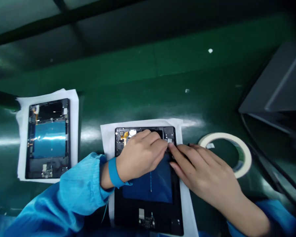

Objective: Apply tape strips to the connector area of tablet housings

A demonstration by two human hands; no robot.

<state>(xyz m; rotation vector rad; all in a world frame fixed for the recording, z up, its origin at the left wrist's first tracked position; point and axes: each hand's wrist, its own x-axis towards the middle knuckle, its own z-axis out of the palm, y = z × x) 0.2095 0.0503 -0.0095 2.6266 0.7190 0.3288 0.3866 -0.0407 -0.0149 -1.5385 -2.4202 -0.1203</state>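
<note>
An opened tablet (125, 210) lies on white sheets, its blue battery (160, 184) and inner parts showing. Over its upper part, my left hand (143, 153) is closed, fingertips pinched together near the upper right corner. Whatever sits in that pinch is hidden or too small to name. My right hand (207, 174) comes in from the right with fingers stretched out. Its index fingertip meets a small pale part (170, 140) at that corner, close to the left fingertips, and the thumb is apart below. A blue wrist strap (114, 172) circles my left wrist.
A second opened tablet (49, 140) rests on white sheets (74, 131) at the left. Right of my right hand is a roll of cream tape (244, 154). Farther right are a dark grey object (273, 82) and black cables (268, 158). Small white scraps (210, 51) dot the green surface.
</note>
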